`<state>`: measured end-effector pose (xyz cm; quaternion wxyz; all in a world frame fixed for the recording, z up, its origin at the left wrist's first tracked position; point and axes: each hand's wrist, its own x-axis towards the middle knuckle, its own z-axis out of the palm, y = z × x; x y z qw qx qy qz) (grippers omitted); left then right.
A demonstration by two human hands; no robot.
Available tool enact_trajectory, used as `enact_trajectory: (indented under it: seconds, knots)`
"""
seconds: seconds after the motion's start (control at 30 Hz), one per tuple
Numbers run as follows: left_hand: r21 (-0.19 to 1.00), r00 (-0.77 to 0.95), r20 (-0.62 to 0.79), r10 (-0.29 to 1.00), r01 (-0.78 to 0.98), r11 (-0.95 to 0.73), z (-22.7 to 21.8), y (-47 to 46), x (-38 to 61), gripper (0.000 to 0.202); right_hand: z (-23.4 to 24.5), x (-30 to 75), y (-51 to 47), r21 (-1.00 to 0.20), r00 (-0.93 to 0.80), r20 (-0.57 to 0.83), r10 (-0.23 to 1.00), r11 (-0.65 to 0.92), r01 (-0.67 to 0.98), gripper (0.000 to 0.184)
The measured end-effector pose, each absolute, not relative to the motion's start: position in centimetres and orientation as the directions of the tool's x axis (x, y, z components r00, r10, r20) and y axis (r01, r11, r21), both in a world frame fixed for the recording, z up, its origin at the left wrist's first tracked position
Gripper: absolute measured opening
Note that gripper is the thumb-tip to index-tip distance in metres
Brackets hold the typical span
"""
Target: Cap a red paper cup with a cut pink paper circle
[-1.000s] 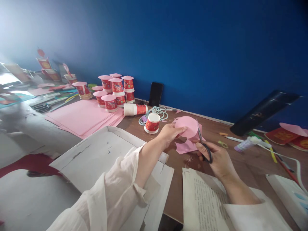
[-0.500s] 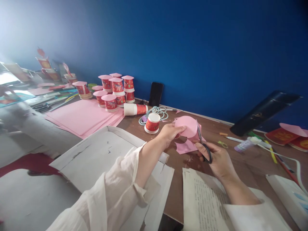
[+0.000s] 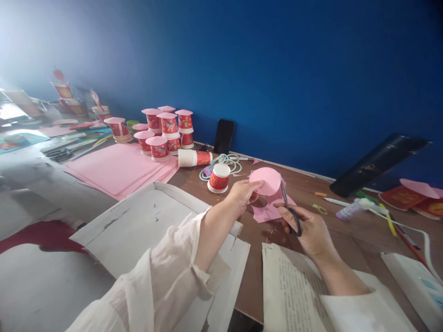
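My left hand (image 3: pixel 243 193) pinches the lower left edge of a round piece of pink paper (image 3: pixel 268 180). In my right hand (image 3: pixel 309 229) is a pair of scissors (image 3: pixel 294 220) with dark handles, fingers through the loops. Its blades point up along the right edge of the pink circle. Under the circle lie pink paper scraps (image 3: pixel 268 212) on the brown table. Left of my left hand, a red paper cup (image 3: pixel 219 179) with white rims stands on its own.
Red cups topped with pink discs (image 3: pixel 159 148) stand back left, beside a stack of pink sheets (image 3: pixel 114 168) and a lying stack of cups (image 3: pixel 195 158). A phone (image 3: pixel 224 136) leans on the blue wall. Right are a dark cylinder (image 3: pixel 377 166), a glue stick (image 3: pixel 353 208) and printed papers (image 3: pixel 294 286).
The pink circle and both hands have shifted slightly left. The scissors have moved a little left with my right hand, still beside the circle's right edge.
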<state>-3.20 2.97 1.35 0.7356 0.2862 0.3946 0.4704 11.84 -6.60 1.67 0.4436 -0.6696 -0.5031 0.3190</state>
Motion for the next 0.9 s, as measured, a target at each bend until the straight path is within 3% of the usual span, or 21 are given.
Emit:
enact_trajectory:
  seconds: [0.13, 0.2, 0.33, 0.53, 0.9]
  knots:
    - [0.64, 0.302, -0.422, 0.855, -0.569, 0.517, 1.6, 2.1, -2.6, 0.017, 1.7, 11.5, -6.6, -0.906, 0.284, 0.031, 0.958, -0.093, 0.413, 0.048]
    - [0.618, 0.324, -0.433, 0.841, -0.573, 0.539, 1.7, 1.9, -2.4, 0.02, 1.6, 11.4, -6.6, -0.906, 0.279, 0.037, 0.96, -0.086, 0.415, 0.05]
    - [0.695, 0.271, -0.372, 0.888, -0.552, 0.46, 1.4, 2.1, -2.6, 0.022, 1.2, 11.7, -6.6, -0.908, 0.259, 0.031, 0.965, -0.081, 0.411, 0.054]
    - [0.865, 0.267, -0.244, 0.932, -0.376, 0.334, 0.4, 2.7, -2.7, 0.029, 0.6, 12.4, -6.5, -0.923, 0.245, 0.016, 0.97, -0.08, 0.376, 0.058]
    - [0.888, 0.321, -0.225, 0.92, -0.322, 0.329, 0.9, 2.5, -3.3, 0.031, 1.8, 12.0, -6.7, -0.905, 0.266, 0.051, 0.963, -0.068, 0.42, 0.05]
